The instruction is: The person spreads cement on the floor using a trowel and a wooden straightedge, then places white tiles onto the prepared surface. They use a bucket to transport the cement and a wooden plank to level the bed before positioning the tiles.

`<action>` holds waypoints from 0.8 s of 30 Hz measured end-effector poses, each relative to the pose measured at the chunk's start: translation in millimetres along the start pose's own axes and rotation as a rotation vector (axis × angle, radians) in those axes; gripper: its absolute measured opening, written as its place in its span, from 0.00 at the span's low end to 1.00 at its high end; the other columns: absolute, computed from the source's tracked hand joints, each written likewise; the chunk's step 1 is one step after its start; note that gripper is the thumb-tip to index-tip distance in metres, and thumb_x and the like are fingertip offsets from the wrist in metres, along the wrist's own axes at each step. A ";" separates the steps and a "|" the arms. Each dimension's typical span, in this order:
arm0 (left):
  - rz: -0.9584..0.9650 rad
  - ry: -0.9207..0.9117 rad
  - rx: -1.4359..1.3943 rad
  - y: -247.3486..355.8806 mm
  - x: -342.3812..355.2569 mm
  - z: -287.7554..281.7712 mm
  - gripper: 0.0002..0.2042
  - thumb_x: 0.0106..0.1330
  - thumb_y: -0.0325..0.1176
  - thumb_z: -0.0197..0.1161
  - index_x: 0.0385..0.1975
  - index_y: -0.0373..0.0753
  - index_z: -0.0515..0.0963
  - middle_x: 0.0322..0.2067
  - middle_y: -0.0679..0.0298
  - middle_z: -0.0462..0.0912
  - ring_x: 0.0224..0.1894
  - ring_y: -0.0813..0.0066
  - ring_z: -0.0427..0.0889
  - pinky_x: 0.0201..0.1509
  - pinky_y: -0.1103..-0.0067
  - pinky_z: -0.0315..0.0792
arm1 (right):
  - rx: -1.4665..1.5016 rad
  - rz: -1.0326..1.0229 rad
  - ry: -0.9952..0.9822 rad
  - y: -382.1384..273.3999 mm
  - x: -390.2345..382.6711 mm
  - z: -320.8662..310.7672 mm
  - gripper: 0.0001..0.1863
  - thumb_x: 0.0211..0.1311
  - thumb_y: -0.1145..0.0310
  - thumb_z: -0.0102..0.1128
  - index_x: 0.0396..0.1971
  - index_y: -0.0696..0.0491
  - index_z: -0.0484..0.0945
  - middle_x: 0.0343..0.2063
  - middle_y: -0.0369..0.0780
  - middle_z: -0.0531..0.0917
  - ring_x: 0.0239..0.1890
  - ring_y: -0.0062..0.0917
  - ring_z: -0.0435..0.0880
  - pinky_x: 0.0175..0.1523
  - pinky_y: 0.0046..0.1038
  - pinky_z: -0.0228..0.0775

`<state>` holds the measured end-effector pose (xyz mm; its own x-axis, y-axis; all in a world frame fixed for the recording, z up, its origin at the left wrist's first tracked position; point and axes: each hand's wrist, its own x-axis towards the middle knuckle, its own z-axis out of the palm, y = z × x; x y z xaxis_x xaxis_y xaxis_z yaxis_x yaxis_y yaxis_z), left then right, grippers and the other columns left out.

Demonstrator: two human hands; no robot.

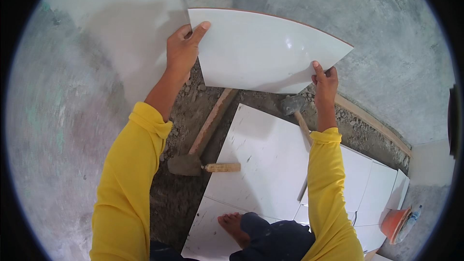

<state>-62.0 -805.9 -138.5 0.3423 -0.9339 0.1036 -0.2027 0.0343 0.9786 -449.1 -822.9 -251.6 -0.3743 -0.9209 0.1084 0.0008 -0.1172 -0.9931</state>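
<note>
A large white glossy tile (261, 50) with a reddish-brown edge is held up between my two hands, near the far wall. My left hand (183, 50) grips its left edge, thumb on the glossy face. At its lower right edge, my right hand (325, 84) pinches the tile with the thumb in front. The other fingers of both hands are partly hidden behind the tile. Below it, a mallet (293, 105) with a dark head and wooden handle lies near my right forearm. A trowel (186, 165) with a wooden handle rests between the dirt and the laid tiles.
White tiles (261, 164) cover the floor under my bare foot (234, 227). A wooden batten (212, 121) lies over the grey dirt; another strip (374, 124) runs along the right wall. An orange bucket (390, 224) and a plastic bottle (412, 220) stand at the lower right.
</note>
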 end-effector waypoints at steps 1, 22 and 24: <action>0.005 0.006 0.018 4.7 3.8 6.0 0.27 0.71 0.53 0.73 0.48 0.29 0.85 0.32 0.64 0.83 0.33 0.78 0.77 0.40 0.76 0.75 | -0.003 0.020 0.021 2.2 4.5 0.3 0.28 0.65 0.54 0.79 0.54 0.55 0.77 0.43 0.32 0.80 0.41 0.15 0.76 0.45 0.21 0.72; -0.352 -0.262 0.313 -138.6 -164.2 -173.0 0.23 0.78 0.51 0.62 0.51 0.32 0.84 0.38 0.63 0.87 0.41 0.76 0.84 0.49 0.75 0.76 | 0.040 0.178 0.036 23.0 79.2 34.5 0.35 0.59 0.48 0.82 0.53 0.56 0.75 0.35 0.33 0.78 0.29 0.17 0.70 0.28 0.23 0.57; -0.431 -0.232 0.260 -147.6 -176.4 -176.5 0.22 0.77 0.48 0.63 0.53 0.32 0.84 0.38 0.63 0.87 0.42 0.76 0.85 0.50 0.75 0.77 | 0.043 0.225 0.069 20.3 80.1 30.9 0.34 0.60 0.43 0.80 0.50 0.55 0.75 0.36 0.33 0.78 0.30 0.17 0.71 0.29 0.23 0.58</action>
<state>69.4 -583.4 -269.8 0.2391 -0.8990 -0.3669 -0.3187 -0.4296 0.8449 -450.5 -910.5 -261.8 -0.4224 -0.8984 -0.1198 0.1300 0.0707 -0.9890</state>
